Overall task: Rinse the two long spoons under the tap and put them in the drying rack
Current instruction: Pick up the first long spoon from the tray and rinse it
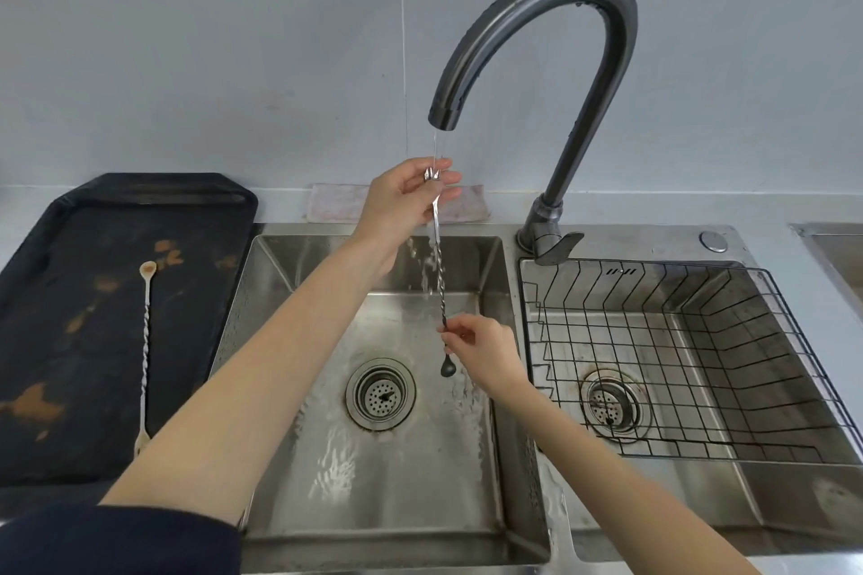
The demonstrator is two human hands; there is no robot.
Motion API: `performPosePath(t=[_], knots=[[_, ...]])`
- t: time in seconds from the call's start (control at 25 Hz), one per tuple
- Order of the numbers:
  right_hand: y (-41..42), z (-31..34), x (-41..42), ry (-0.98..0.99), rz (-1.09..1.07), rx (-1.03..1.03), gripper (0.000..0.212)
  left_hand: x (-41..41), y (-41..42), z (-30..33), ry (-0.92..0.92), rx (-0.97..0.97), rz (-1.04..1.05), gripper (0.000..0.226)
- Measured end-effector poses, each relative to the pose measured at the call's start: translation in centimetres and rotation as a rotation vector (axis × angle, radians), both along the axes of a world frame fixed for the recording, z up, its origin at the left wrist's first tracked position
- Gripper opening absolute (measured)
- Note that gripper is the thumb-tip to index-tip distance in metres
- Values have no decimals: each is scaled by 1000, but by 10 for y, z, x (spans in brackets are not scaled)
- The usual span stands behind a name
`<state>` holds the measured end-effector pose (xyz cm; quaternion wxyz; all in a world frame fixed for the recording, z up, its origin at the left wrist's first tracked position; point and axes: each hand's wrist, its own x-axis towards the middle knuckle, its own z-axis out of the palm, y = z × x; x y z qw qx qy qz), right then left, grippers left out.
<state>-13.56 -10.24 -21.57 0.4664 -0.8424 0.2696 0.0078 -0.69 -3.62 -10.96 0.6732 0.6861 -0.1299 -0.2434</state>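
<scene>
A long twisted metal spoon (438, 275) hangs upright under the running tap (537, 28), bowl end down over the left sink basin (373, 458). My left hand (406, 196) grips its forked top end right below the spout, in the water stream. My right hand (481, 350) pinches the shaft just above the small bowl. A second long spoon (145, 350), smeared with brown residue, lies lengthwise on the black tray (70, 341) at the left. The black wire drying rack (677, 360) sits in the right basin and holds nothing.
Water runs down into the left basin around its drain strainer (380, 393). A folded cloth (336, 203) lies on the ledge behind the sink. The tap lever (558, 245) and a round button (713, 241) sit behind the right basin.
</scene>
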Motion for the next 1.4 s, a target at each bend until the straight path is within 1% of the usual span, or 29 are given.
performPosePath(t=[0.08, 0.16, 0.28, 0.4, 0.56, 0.76, 0.96, 1.08, 1.2, 1.28, 1.4], knots=[[1, -1, 2, -1, -24, 7, 18, -3, 1, -2, -7, 8, -34, 20], [2, -2, 3, 10, -36, 0, 17, -7, 0, -5, -35, 65, -57, 22], [2, -7, 4, 25, -63, -16, 15, -8, 0, -9, -105, 153, -60, 24], [0, -7, 4, 49, -69, -18, 15, -7, -2, -6, -169, 200, -76, 25], [-4, -5, 6, 41, -59, -51, 10, -7, -3, -4, -125, 188, -58, 33], [-4, -4, 12, 24, -51, -64, 18, -7, -1, -9, -143, 188, -65, 29], [-5, 9, 25, -51, -59, -74, 21, -3, 3, -18, -143, 209, -69, 26], [-6, 18, 37, -88, -48, -63, 22, 3, 6, -13, -124, 162, -34, 28], [-11, 30, 51, -165, -61, -27, 19, 14, 10, -3, -79, 61, 4, 22], [-15, 41, 59, -215, -68, -8, 18, 23, 16, 3, -55, 10, 35, 21], [-18, 58, 68, -274, -56, -24, 18, 36, 26, 11, 37, -129, 67, 23]])
